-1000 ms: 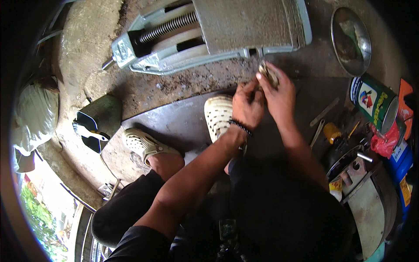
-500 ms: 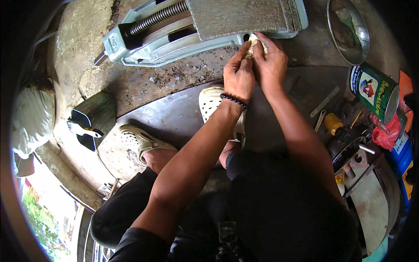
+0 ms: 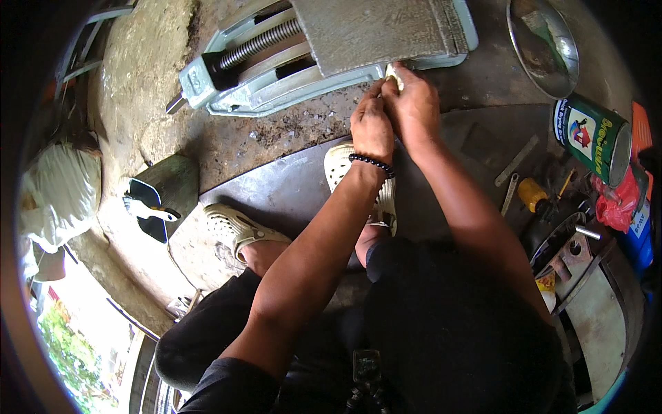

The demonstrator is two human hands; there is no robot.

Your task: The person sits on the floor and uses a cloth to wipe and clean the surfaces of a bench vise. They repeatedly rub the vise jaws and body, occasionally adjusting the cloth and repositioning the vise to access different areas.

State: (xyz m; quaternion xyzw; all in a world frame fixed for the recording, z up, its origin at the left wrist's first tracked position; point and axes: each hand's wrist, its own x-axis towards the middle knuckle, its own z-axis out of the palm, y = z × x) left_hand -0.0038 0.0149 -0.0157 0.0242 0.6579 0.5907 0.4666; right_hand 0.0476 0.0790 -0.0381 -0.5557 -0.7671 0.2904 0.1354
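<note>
A grey-blue machine vise (image 3: 386, 34) lies on the ground at the far side, its long threaded screw (image 3: 258, 47) showing on the left. At its near edge, my right hand (image 3: 414, 103) is closed on a small pale crumpled rag (image 3: 394, 74), cloth or paper by its look. My left hand (image 3: 372, 127), with a black bead bracelet at the wrist, is closed against the right fingers. Its fingertips pinch at the same rag, mostly hidden between the hands.
Beside my feet in beige clogs (image 3: 234, 231) lies a metal sheet (image 3: 276, 172). On the left stands a cut container with a brush (image 3: 155, 207). To the right are a metal bowl (image 3: 545, 48), a green paint can (image 3: 593, 141), a yellow-handled tool (image 3: 532, 194) and a red plastic bag (image 3: 616, 203).
My hands have drawn closer together and slightly back from the vise, and less of the rag shows. The whole view has shifted a little.
</note>
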